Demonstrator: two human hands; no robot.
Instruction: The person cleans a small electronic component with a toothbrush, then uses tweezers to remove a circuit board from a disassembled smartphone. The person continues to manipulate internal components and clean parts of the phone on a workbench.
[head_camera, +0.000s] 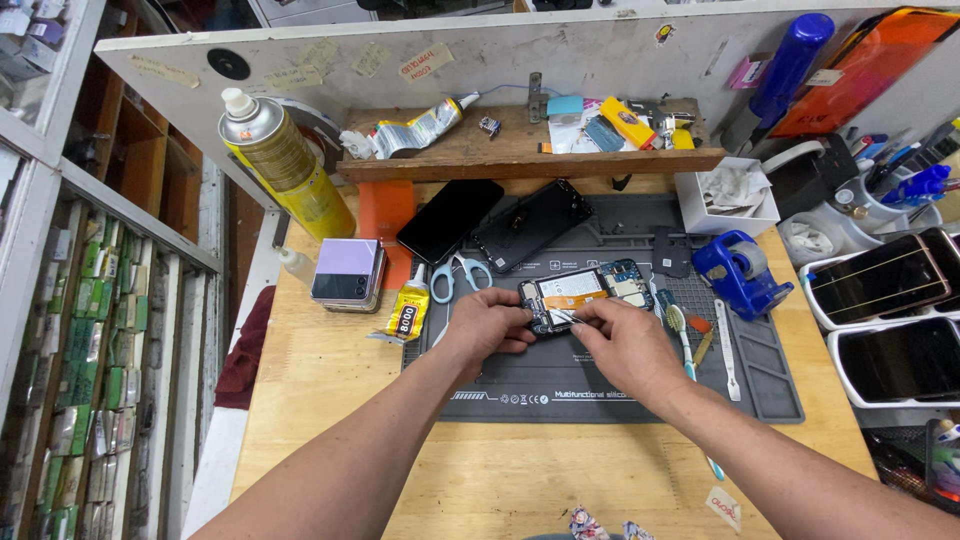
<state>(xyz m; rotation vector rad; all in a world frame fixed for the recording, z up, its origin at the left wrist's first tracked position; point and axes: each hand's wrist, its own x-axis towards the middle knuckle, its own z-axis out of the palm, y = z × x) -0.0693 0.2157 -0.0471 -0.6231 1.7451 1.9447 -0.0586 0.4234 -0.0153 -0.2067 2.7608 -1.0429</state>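
Note:
An opened phone (585, 292) with bare circuitry and an orange flex strip lies on a grey work mat (600, 385). My left hand (490, 322) grips the phone's left end and steadies it. My right hand (622, 345) pinches a thin metal tool, its tip touching the phone's lower edge near the middle. A black screen panel (450, 220) and a black phone back frame (532, 225) lie on the mat behind the phone.
A yellow spray can (285, 165) leans at the back left, a lilac folded phone (347, 272) and glue tube (408, 312) beside the mat. Scissors (458, 272), a toothbrush (680, 335), a blue tape dispenser (738, 270) and trays of phones (890, 320) lie around.

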